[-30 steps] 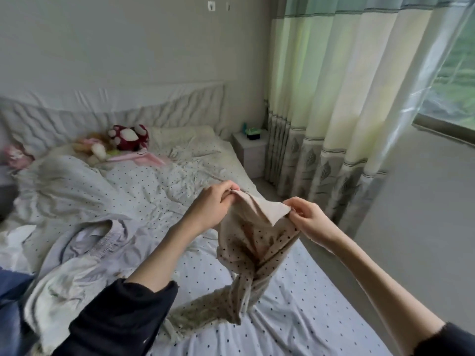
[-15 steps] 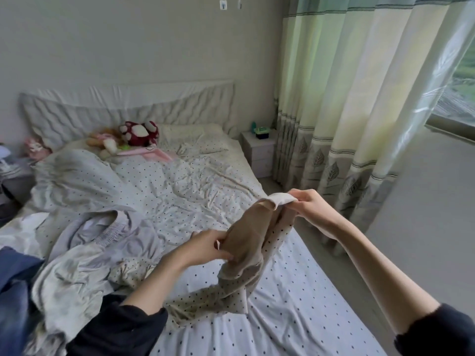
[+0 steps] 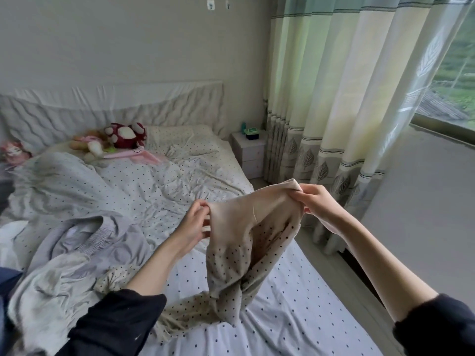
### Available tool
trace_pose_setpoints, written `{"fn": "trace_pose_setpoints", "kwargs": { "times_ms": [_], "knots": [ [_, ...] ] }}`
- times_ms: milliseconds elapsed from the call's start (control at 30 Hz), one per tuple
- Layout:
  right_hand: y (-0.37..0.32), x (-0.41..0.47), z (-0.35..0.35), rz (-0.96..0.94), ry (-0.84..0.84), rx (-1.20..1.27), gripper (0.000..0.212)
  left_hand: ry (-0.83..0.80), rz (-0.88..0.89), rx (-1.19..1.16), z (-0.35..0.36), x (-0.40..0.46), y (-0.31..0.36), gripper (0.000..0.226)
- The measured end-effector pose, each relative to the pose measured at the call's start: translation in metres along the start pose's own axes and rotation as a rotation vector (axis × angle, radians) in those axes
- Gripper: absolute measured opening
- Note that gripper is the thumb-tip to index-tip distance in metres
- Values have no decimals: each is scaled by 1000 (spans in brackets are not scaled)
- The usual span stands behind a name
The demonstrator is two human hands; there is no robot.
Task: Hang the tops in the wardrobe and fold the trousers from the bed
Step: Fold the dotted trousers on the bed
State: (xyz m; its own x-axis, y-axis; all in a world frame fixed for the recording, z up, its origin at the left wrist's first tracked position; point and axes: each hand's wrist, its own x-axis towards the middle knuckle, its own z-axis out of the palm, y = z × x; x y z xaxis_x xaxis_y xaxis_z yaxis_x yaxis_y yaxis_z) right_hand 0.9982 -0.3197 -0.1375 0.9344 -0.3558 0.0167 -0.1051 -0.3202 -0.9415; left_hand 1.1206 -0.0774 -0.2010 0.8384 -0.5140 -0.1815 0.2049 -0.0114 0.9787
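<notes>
A beige garment with black dots (image 3: 241, 242) hangs above the bed (image 3: 295, 304), its lower end trailing on the dotted sheet. My left hand (image 3: 196, 222) pinches its top edge on the left side. My right hand (image 3: 314, 201) grips the top edge at the right, higher up. The cloth is stretched between both hands, showing its plain inner side. More clothes lie on the bed's left side: a grey garment with an elastic waistband (image 3: 95, 240) and a pale crumpled one (image 3: 51, 296). A pink hanger (image 3: 131, 154) lies near the pillows.
Plush toys (image 3: 123, 134) sit by the headboard. A white nightstand (image 3: 250, 152) stands beside the bed, with long curtains (image 3: 347, 111) and a window to the right. A rumpled dotted duvet (image 3: 77, 183) covers the bed's far left. Dark blue cloth (image 3: 7, 281) shows at the left edge.
My left hand rose from lower on the garment to pinch its top edge. My right hand kept its grip, and the cloth is now spread wider between both hands.
</notes>
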Motion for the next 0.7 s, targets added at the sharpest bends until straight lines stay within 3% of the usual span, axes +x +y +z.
{"fn": "trace_pose_setpoints", "kwargs": {
  "times_ms": [100,200,333,433,500,567,700],
  "knots": [
    [-4,7,-3,19,49,115,21,29,29,-205,-10,8,24,11],
    [-16,17,-5,10,27,223,21,-18,72,-247,-12,10,55,10],
    [-36,28,-2,-5,-3,347,21,-152,57,152,-9,7,83,11],
    [-47,36,-2,0,-27,362,20,-332,-76,348,-12,0,88,46],
    [-49,40,-5,2,-32,316,18,-392,-122,519,-16,-1,91,55],
    [-51,43,-9,0,-33,266,17,-367,-131,676,-21,3,95,48],
    [-51,44,-16,-46,-25,36,21,-187,0,823,-29,13,108,11]
  ]
}}
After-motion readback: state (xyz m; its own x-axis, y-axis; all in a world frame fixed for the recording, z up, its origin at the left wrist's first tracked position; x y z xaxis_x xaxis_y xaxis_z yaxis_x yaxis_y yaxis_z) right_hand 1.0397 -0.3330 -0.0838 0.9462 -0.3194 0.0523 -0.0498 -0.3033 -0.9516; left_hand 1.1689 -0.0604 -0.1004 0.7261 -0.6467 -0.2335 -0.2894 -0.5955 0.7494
